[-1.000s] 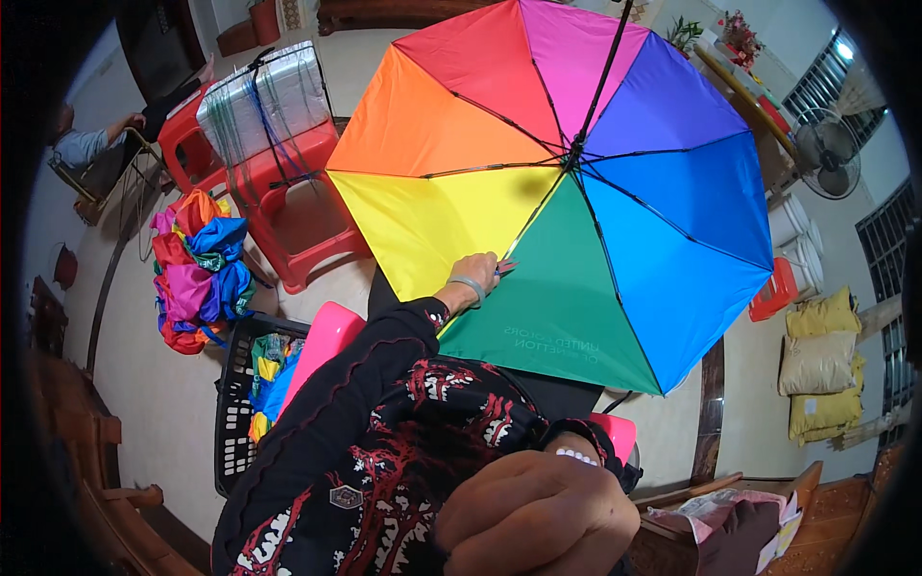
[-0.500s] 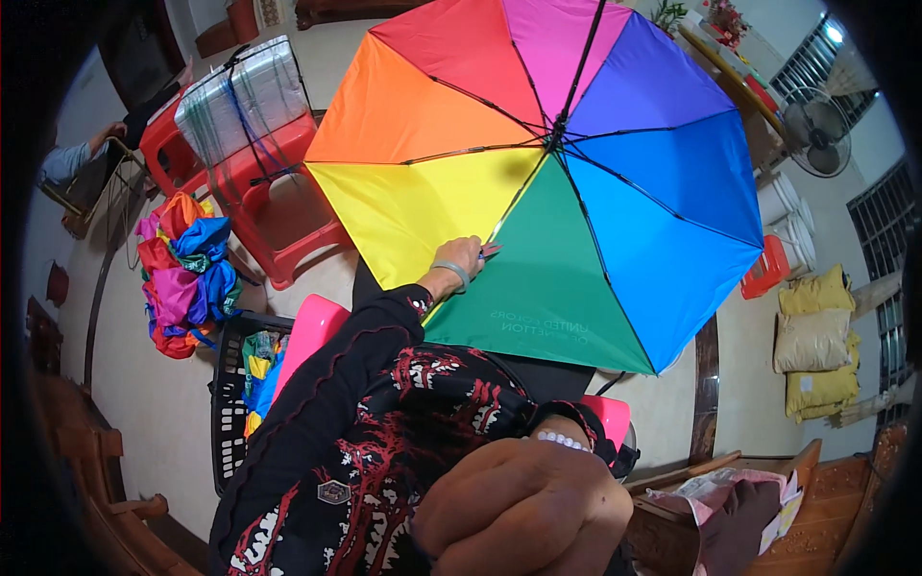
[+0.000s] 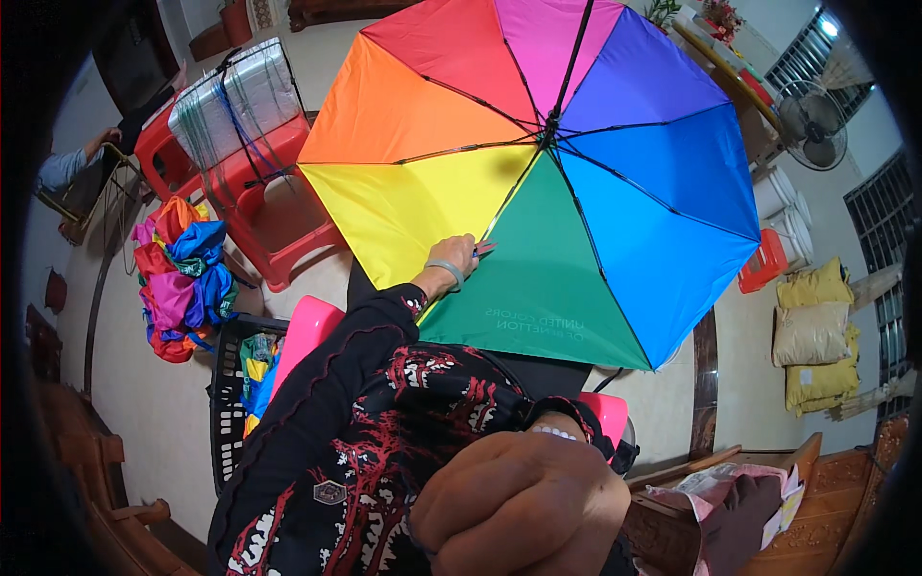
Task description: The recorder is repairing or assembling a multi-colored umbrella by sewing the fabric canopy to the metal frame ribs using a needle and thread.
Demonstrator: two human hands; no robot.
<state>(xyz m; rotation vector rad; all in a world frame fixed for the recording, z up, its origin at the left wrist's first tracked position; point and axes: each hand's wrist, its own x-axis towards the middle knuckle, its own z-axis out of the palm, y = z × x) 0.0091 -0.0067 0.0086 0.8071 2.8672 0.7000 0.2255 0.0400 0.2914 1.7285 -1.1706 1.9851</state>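
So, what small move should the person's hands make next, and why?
Perhaps bring the right hand forward to steady the green panel of the open multicoloured fabric umbrella: only the left hand is at it, where the yellow panel meets the green one, while the right is in the foreground, apart from it.

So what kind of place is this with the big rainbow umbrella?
It looks like a room in someone's home, perhaps a living room. You can see carved wooden furniture, a fan and some reddish flowers.
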